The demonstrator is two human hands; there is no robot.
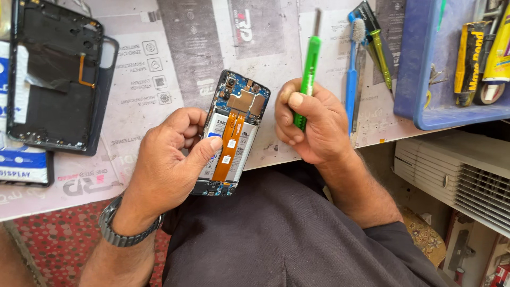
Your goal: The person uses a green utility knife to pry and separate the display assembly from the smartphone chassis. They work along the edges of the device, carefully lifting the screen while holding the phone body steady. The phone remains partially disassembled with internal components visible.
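Observation:
My left hand [167,162] grips an opened smartphone [232,125] with its back cover off, thumb resting on the white battery. A blue circuit board shows at the phone's top and orange flex cables run down its middle. My right hand [311,125] is closed around a green-handled screwdriver [309,64], its tip pointing away from me, just right of the phone. A metal watch sits on my left wrist.
A black phone back frame [53,74] lies at the far left on the paper-covered table [159,64]. A blue toothbrush [353,64] and a green tool [381,50] lie right of the screwdriver. A blue tray [419,79] holds glue tubes. A white vented appliance [457,175] stands below.

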